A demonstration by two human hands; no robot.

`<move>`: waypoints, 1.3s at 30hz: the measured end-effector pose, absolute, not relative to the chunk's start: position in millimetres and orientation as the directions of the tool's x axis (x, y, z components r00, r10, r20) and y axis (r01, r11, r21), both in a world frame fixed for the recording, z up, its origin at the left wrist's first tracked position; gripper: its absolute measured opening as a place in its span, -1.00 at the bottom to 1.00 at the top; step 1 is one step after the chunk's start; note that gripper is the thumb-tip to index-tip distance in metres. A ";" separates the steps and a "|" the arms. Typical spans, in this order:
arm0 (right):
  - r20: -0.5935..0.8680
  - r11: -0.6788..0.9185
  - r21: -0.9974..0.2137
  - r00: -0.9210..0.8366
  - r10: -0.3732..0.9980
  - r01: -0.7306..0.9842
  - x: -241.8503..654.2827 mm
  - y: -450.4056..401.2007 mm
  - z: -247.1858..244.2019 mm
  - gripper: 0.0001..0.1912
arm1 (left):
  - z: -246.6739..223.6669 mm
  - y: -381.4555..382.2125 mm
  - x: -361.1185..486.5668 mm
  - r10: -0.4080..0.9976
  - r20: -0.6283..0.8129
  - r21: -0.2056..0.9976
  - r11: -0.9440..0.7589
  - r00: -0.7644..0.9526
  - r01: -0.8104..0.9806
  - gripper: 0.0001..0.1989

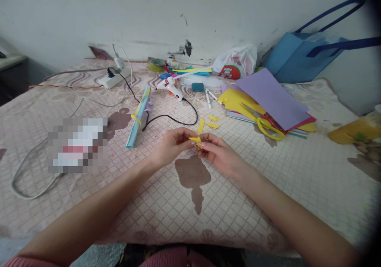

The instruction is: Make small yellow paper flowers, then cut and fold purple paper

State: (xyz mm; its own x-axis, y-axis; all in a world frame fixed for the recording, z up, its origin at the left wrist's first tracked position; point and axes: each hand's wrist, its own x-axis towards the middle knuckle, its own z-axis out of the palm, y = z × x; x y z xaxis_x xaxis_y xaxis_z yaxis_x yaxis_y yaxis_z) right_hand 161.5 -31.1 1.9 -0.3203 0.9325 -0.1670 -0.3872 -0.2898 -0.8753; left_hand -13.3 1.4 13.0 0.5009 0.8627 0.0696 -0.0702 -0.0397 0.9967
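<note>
A small yellow paper piece (195, 140) is pinched between both hands above the middle of the table. My left hand (175, 144) holds its left side with thumb and fingers closed. On its right, my right hand (217, 151) grips the same piece, thumb on top. Just beyond the fingertips lie several yellow paper scraps (212, 125). To the left rests a rolled light-blue paper tube (137, 120) with a yellow strip and purple curls on it. A white hot glue gun (171, 87) lies behind, its black cord looping toward the hands.
Yellow-handled scissors (269, 128) lie on stacked coloured paper (270, 96) at the right. A power strip (114, 78) and cables run along the left, near a blurred-out object (79, 146). Markers (208, 99), a plastic bag (235, 64) and a blue bag (297, 56) stand toward the wall.
</note>
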 end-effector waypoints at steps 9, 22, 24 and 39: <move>-0.177 -0.281 -0.884 -0.288 0.941 -0.374 158.4 -31.9 1.8 -0.81 | 10.6 -0.4 -14.2 0.854 0.123 0.984 -0.171 0.505 0.050 -0.78; 0.309 0.336 -0.869 -0.131 0.942 0.362 155.9 -39.9 7.2 -0.73 | 17.2 -1.2 -10.8 0.905 0.000 0.995 0.042 0.425 -0.091 -0.84; 0.392 0.410 -0.788 -0.140 0.909 0.460 154.9 -40.3 7.0 -0.76 | 16.8 -1.3 -10.7 0.914 -0.028 0.993 0.072 0.405 -0.096 -0.86; 0.324 0.347 -0.865 -0.124 0.938 0.362 161.7 -36.7 8.4 -0.93 | 18.2 -3.1 -12.0 0.898 -0.080 0.997 0.074 0.434 0.032 -0.70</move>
State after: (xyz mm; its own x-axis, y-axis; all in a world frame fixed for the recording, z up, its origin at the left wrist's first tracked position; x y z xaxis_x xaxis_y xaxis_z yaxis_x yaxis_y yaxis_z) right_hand 161.7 -36.7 8.4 -0.1242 0.9379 0.3240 0.3620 0.3469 -0.8653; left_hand -12.0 -3.1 18.2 0.4336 0.8975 -0.0801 0.0317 0.0737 0.9968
